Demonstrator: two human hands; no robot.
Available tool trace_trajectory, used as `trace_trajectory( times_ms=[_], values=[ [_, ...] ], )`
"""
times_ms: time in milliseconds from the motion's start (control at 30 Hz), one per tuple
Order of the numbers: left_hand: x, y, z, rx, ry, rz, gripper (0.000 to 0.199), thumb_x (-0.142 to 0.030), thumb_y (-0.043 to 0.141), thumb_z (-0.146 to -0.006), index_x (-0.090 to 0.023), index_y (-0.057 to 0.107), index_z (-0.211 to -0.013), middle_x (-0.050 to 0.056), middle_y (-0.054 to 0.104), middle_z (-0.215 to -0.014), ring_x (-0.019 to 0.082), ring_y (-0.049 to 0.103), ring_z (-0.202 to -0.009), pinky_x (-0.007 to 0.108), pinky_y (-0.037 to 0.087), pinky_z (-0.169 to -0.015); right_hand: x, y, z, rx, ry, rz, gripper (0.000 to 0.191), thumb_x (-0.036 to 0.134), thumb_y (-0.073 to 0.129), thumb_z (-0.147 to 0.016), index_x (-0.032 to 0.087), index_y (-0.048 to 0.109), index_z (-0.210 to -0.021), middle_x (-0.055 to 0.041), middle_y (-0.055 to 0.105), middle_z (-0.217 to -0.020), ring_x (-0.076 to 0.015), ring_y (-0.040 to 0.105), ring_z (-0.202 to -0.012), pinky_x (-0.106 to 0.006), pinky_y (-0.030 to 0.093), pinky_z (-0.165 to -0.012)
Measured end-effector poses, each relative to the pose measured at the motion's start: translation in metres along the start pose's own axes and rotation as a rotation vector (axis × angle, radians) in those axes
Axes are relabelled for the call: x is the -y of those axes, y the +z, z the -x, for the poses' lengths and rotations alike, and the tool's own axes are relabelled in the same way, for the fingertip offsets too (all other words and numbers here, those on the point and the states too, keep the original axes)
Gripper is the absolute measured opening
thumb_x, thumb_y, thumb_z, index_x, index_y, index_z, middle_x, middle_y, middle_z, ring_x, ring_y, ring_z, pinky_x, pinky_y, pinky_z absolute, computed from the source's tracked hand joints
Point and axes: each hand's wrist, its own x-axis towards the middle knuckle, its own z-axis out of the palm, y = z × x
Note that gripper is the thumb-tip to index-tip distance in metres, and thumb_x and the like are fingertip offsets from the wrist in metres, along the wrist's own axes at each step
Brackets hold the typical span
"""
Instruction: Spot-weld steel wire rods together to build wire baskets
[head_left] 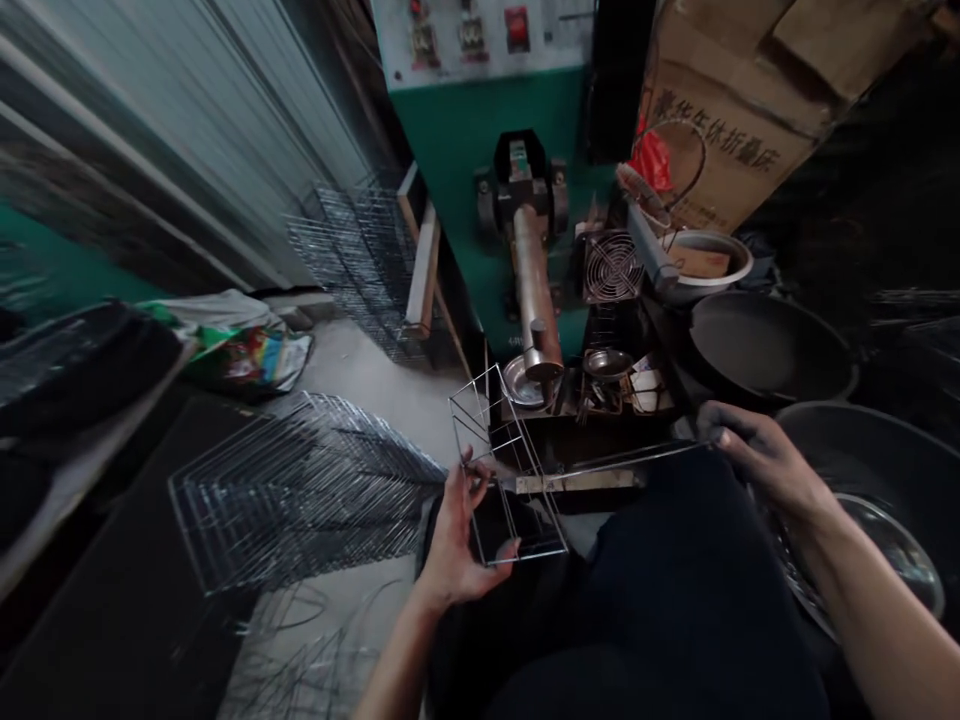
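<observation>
My left hand (456,545) is closed around the lower left part of an open wire frame (536,555), a boxy shape of thin shiny wire with crossbars. The frame stands tilted in front of my lap, its top end below the metal cylinder of the machine. My right hand (761,455), further right, pinches the ends of thin metal wires (637,459) that run leftward to the frame. Whether these wires touch the frame I cannot tell. Left of my left hand stands a dense stack of similar wire frames (315,490).
A green machine (442,140) with switches and a protruding metal cylinder (534,290) stands ahead. More wire racks (360,260) lean behind a wooden piece (424,270). At right are dark round pans (772,345), a bowl (739,262) and a cardboard box (727,150).
</observation>
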Motion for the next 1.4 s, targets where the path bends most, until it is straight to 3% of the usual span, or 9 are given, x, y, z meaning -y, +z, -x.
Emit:
trace_trajectory(
  times_ms=[100, 233, 400, 600, 733, 900, 1100, 1400],
  values=[
    [0.004, -0.003, -0.003, 0.036, 0.128, 0.019, 0.116, -0.029, 0.083, -0.069, -0.024, 0.016, -0.164, 0.017, 0.046, -0.144, 0.037, 0.049, -0.139, 0.061, 0.038, -0.121, -0.004, 0.001, -0.010, 0.130, -0.013, 0.102, 0.066, 0.085, 0.060, -0.080, 0.020, 0.059, -0.068, -0.0024, 0.052, -0.066, -0.0169, 0.047, -0.064, -0.028, 0.037, -0.057],
    [0.007, -0.004, -0.008, 0.060, 0.271, 0.047, 0.111, -0.024, 0.078, -0.072, -0.025, 0.015, -0.164, 0.014, 0.044, -0.140, 0.035, 0.049, -0.136, 0.066, 0.031, -0.123, -0.018, 0.006, -0.020, -0.033, -0.012, 0.090, 0.063, 0.080, 0.059, -0.085, 0.021, 0.050, -0.065, -0.0002, 0.046, -0.063, -0.0149, 0.042, -0.062, -0.027, 0.032, -0.055],
    [0.011, -0.004, -0.009, 0.053, 0.270, 0.028, 0.110, -0.024, 0.076, -0.074, -0.027, 0.013, -0.165, 0.013, 0.042, -0.141, 0.033, 0.050, -0.134, 0.065, 0.036, -0.121, -0.033, 0.023, -0.026, 0.245, 0.066, 0.125, 0.068, 0.084, 0.052, -0.086, 0.019, 0.058, -0.067, -0.0007, 0.050, -0.064, -0.0155, 0.046, -0.062, -0.028, 0.035, -0.058],
    [0.014, -0.006, -0.008, 0.024, 0.307, -0.008, 0.108, -0.025, 0.075, -0.076, -0.027, 0.013, -0.165, 0.014, 0.041, -0.141, 0.034, 0.046, -0.136, 0.066, 0.034, -0.122, -0.033, 0.024, -0.032, 0.003, 0.067, 0.187, 0.069, 0.087, 0.057, -0.079, 0.021, 0.047, -0.061, 0.0014, 0.039, -0.061, -0.0143, 0.038, -0.061, -0.028, 0.029, -0.055],
    [0.009, -0.003, -0.012, 0.035, 0.313, -0.007, 0.110, -0.027, 0.075, -0.076, -0.026, 0.011, -0.165, 0.015, 0.042, -0.140, 0.033, 0.049, -0.132, 0.065, 0.037, -0.121, -0.029, 0.030, -0.038, -0.081, -0.005, 0.160, 0.069, 0.083, 0.062, -0.079, 0.022, 0.036, -0.057, 0.0029, 0.030, -0.061, -0.0131, 0.032, -0.060, -0.029, 0.026, -0.056],
    [0.005, 0.001, -0.018, 0.048, 0.337, -0.006, 0.107, -0.026, 0.073, -0.077, -0.026, 0.012, -0.165, 0.014, 0.043, -0.139, 0.034, 0.051, -0.133, 0.067, 0.037, -0.119, -0.026, 0.036, -0.051, -0.119, -0.071, 0.113, 0.069, 0.076, 0.068, -0.079, 0.023, 0.032, -0.055, 0.0039, 0.028, -0.059, -0.0122, 0.028, -0.058, -0.030, 0.023, -0.056],
    [0.008, -0.001, -0.025, 0.065, 0.334, -0.026, 0.108, -0.026, 0.073, -0.075, -0.025, 0.013, -0.165, 0.015, 0.043, -0.141, 0.034, 0.050, -0.134, 0.069, 0.037, -0.118, -0.023, 0.029, -0.061, -0.114, -0.142, 0.121, 0.065, 0.071, 0.072, -0.080, 0.022, 0.037, -0.054, 0.0030, 0.033, -0.060, -0.0131, 0.032, -0.058, -0.031, 0.025, -0.056],
    [0.037, 0.002, -0.031, 0.091, 0.323, -0.076, 0.112, -0.020, 0.074, -0.073, -0.025, 0.010, -0.165, 0.017, 0.037, -0.153, 0.038, 0.046, -0.142, 0.068, 0.036, -0.121, -0.033, 0.038, -0.083, -0.097, -0.169, 0.133, 0.065, 0.072, 0.073, -0.077, 0.022, 0.038, -0.054, 0.0023, 0.035, -0.062, -0.0127, 0.032, -0.060, -0.029, 0.025, -0.055]
  ],
)
